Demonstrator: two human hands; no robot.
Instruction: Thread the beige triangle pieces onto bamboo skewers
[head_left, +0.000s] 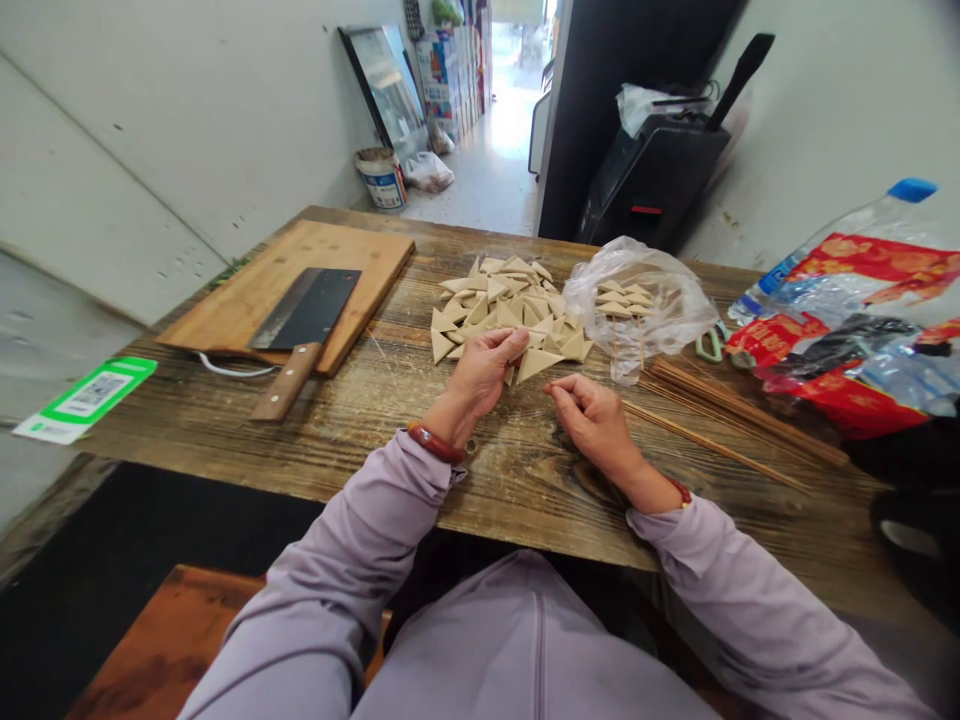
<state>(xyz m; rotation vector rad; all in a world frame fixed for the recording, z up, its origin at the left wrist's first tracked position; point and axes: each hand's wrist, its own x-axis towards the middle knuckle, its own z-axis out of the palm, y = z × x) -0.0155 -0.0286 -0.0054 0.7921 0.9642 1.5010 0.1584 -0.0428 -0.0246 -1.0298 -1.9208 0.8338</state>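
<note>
Rough wood counter (360,450), matt finish.
Cleaver blade (306,310) dark matt metal; pale triangles (495,310) matt; plastic bag (675,300) thin, glossy.

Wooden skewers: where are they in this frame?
In the head view, the wooden skewers lie on the right side of the table, to the right of the right hand and just below the clear plastic bag.

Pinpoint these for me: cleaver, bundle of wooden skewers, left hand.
Cleaver (306,308): head view, on the dark blade.
Bundle of wooden skewers (739,405): head view, on the middle of the bundle.
Left hand (480,375): head view, on the back of the hand.
</note>
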